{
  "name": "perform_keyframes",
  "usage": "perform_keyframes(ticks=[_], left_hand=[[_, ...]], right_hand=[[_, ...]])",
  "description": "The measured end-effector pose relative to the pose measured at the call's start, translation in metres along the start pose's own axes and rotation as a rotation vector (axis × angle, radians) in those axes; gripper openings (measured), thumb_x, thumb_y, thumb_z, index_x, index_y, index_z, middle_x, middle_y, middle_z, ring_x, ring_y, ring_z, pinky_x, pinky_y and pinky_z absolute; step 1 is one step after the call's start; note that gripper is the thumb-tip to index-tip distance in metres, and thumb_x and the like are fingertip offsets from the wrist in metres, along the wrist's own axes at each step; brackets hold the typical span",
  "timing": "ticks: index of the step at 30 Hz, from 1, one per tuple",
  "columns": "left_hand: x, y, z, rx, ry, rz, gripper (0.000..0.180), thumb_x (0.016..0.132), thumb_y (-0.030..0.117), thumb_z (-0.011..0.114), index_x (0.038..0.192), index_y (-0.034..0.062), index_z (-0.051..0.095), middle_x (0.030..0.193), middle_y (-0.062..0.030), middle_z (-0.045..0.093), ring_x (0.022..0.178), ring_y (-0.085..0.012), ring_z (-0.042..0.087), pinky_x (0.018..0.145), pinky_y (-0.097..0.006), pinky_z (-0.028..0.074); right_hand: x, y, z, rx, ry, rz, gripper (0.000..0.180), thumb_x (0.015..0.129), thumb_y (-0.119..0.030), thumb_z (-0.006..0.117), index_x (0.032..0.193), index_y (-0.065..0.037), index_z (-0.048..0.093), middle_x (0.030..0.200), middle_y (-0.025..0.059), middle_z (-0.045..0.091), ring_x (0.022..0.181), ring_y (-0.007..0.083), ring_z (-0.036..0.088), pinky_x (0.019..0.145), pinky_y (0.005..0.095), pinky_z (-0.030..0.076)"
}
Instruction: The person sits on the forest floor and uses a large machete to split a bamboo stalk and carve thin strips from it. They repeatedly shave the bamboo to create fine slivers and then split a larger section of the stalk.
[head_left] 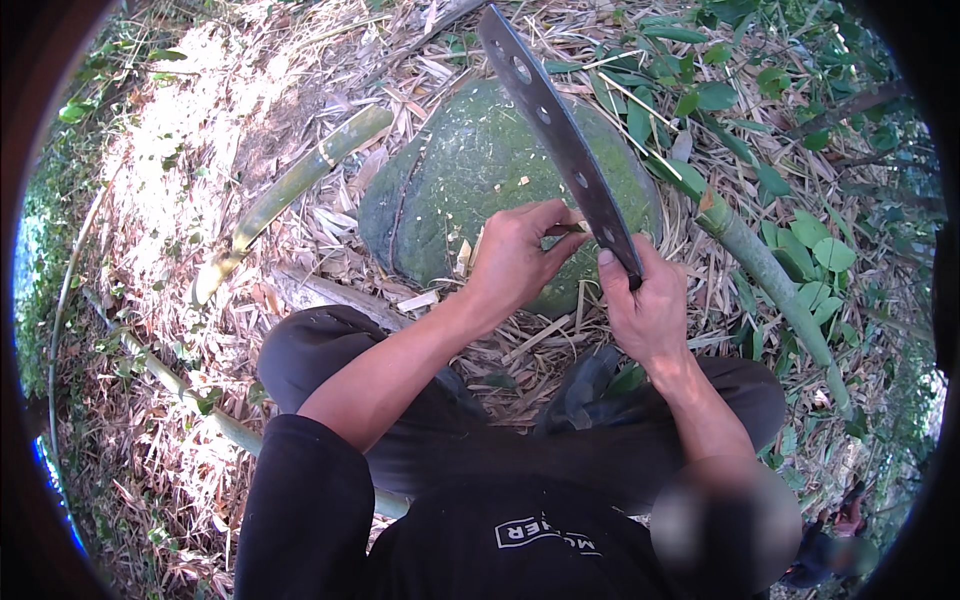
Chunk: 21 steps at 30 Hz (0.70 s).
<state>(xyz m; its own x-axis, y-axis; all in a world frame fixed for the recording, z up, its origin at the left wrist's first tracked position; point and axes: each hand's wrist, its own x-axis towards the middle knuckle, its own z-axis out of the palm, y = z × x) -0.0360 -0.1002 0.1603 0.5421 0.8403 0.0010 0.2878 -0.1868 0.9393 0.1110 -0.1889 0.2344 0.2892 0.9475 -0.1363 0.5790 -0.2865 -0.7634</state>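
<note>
My right hand (pixel 648 310) is closed round the handle end of a machete (pixel 563 145), a long dark blade with several holes along it. The blade points up and away to the left, over a mossy green boulder (pixel 460 170). Between thumb and fingers, my left hand (pixel 517 255) pinches a small pale sliver of wood or bamboo (pixel 582 228), mostly hidden by the fingers. That sliver is close beside the lower part of the blade; whether they touch I cannot tell. Pale chips (pixel 463 258) lie scattered over the boulder.
A cut bamboo length (pixel 290 185) lies left of the boulder, and a green bamboo pole (pixel 770 275) slants down on the right. Another pole (pixel 165 375) runs along the lower left. Dry leaf litter (pixel 190 260) covers the ground; leafy plants (pixel 805 245) grow at right.
</note>
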Motion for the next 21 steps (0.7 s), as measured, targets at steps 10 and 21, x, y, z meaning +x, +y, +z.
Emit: perform_keyframes(ticks=[10, 21], left_hand=[[-0.002, -0.007, 0.005, 0.127, 0.088, 0.073, 0.024, 0.083, 0.012, 0.079, 0.104, 0.0032, 0.072, 0.093, -0.0163, 0.074, 0.084, -0.0327, 0.074, 0.072, -0.038, 0.058], [-0.007, -0.010, 0.006, 0.150, 0.034, 0.159, 0.021, 0.083, 0.002, 0.073, 0.104, 0.0030, 0.072, 0.087, -0.0170, 0.070, 0.075, -0.0382, 0.069, 0.064, -0.043, 0.054]], right_hand=[[-0.001, 0.000, 0.007, 0.020, 0.014, 0.024, 0.018, 0.094, -0.015, 0.065, 0.091, 0.002, 0.061, 0.058, 0.0158, 0.057, 0.051, 0.0319, 0.062, 0.050, 0.0399, 0.045], [-0.005, 0.000, 0.009, 0.025, 0.023, 0.018, 0.017, 0.093, -0.015, 0.064, 0.091, 0.002, 0.061, 0.060, 0.0178, 0.059, 0.054, 0.0347, 0.064, 0.051, 0.0404, 0.047]])
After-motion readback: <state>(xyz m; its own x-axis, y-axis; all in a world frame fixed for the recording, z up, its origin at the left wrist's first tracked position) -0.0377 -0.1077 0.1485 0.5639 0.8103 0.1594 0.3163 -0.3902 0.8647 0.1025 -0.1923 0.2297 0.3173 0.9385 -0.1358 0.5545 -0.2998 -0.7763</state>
